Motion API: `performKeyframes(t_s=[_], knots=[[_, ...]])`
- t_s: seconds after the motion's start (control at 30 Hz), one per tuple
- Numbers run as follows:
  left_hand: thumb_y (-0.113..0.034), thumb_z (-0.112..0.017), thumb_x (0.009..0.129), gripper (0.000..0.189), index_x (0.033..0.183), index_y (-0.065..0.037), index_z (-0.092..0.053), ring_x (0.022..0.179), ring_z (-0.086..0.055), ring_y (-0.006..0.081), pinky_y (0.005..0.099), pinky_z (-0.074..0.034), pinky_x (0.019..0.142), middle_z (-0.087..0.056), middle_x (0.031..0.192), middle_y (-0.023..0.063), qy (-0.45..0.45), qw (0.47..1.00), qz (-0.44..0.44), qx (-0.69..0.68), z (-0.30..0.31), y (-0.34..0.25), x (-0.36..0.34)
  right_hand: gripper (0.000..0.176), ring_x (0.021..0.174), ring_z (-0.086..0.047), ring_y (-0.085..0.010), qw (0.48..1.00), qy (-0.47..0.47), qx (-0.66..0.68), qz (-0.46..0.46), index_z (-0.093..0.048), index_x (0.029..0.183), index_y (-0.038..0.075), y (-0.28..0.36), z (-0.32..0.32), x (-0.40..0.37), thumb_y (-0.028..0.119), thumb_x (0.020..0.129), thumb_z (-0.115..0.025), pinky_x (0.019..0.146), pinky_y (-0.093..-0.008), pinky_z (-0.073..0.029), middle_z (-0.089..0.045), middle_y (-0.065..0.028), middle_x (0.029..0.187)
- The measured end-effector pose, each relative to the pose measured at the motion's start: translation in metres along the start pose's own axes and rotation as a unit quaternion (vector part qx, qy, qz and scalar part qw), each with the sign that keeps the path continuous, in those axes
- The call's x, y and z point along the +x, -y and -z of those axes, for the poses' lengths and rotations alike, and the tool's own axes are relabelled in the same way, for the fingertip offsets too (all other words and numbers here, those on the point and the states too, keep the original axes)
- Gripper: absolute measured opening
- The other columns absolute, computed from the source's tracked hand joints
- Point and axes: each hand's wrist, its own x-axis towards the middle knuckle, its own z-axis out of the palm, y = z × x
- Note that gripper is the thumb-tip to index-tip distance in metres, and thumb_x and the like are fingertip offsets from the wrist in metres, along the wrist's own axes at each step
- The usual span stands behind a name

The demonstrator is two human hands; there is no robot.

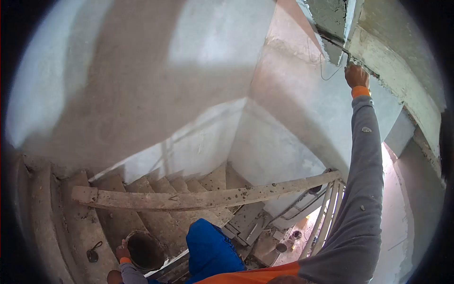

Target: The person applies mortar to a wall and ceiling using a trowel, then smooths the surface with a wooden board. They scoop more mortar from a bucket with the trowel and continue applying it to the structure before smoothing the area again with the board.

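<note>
My right hand (357, 75), at the end of a raised arm, is closed around the handle of what looks like a trowel (348, 57). Its thin dark blade appears nearly edge-on against the underside of the rough concrete beam (333, 21); the handle is mostly hidden in my fist. Low at the left, my left hand (124, 251) is closed on the rim of a dark round bucket (150, 239) above the steps. The bucket's contents are too dark to make out.
A mortar-spotted wooden plank (208, 199) spans above the concrete stairs (113, 208). My blue-clad knee (213, 246) is beside the bucket. A small dark object with a loop (93, 254) lies on a step. Pale rails (324, 217) and debris lie lower right. A thin wire (324, 75) hangs near the beam.
</note>
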Motion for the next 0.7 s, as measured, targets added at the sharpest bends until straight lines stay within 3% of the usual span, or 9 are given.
performKeyframes(t_s=[0.17,0.33,0.43,0.57,0.7], knots=[[-0.057,-0.046,0.083,0.067,0.081,0.007,-0.063,0.079,-0.059,0.0416,0.0473,-0.044,0.069,-0.060,0.083,0.0284,0.025,0.997,0.048,0.062,0.005,-0.009,-0.001,0.031,0.082,-0.060,-0.0360,0.998,-0.057,0.028,0.011,-0.058,0.099,0.012,0.011,0.032,-0.013,0.037,0.086,-0.045,0.071,-0.0462,-0.048,-0.062,-0.0166,0.092],[-0.058,-0.043,0.084,0.068,0.085,0.007,-0.063,0.082,-0.059,0.0416,0.0469,-0.044,0.073,-0.061,0.086,0.0279,0.015,0.999,0.023,0.030,-0.010,0.008,0.013,0.035,0.081,-0.060,-0.0351,0.990,-0.113,0.072,0.043,-0.058,0.104,0.013,0.005,0.078,-0.046,0.041,0.087,-0.045,0.069,-0.0452,-0.049,-0.061,-0.0157,0.093],[-0.058,-0.042,0.085,0.069,0.086,0.007,-0.063,0.083,-0.058,0.0413,0.0466,-0.044,0.074,-0.061,0.087,0.0272,0.043,0.998,0.012,0.043,-0.003,0.007,0.013,0.037,0.080,-0.060,-0.0347,0.978,-0.174,0.098,0.064,-0.058,0.106,0.015,-0.011,0.069,-0.060,0.044,0.087,-0.045,0.068,-0.0445,-0.049,-0.061,-0.0149,0.094],[-0.056,-0.040,0.086,0.068,0.087,0.008,-0.062,0.083,-0.058,0.0405,0.0460,-0.045,0.073,-0.061,0.088,0.0270,0.043,0.995,0.045,0.073,-0.001,-0.001,0.007,0.034,0.081,-0.061,-0.0337,0.987,-0.131,0.074,0.051,-0.058,0.102,0.014,-0.031,0.039,-0.056,0.042,0.087,-0.045,0.069,-0.0449,-0.049,-0.061,-0.0154,0.093],[-0.056,-0.041,0.086,0.067,0.088,0.008,-0.062,0.084,-0.058,0.0405,0.0455,-0.045,0.073,-0.061,0.088,0.0277,0.049,0.997,0.023,0.063,-0.015,0.019,0.023,0.033,0.083,-0.061,-0.0345,0.999,-0.048,-0.003,0.016,-0.057,0.099,0.011,-0.029,0.037,-0.040,0.038,0.087,-0.045,0.069,-0.0449,-0.049,-0.061,-0.0163,0.093]])
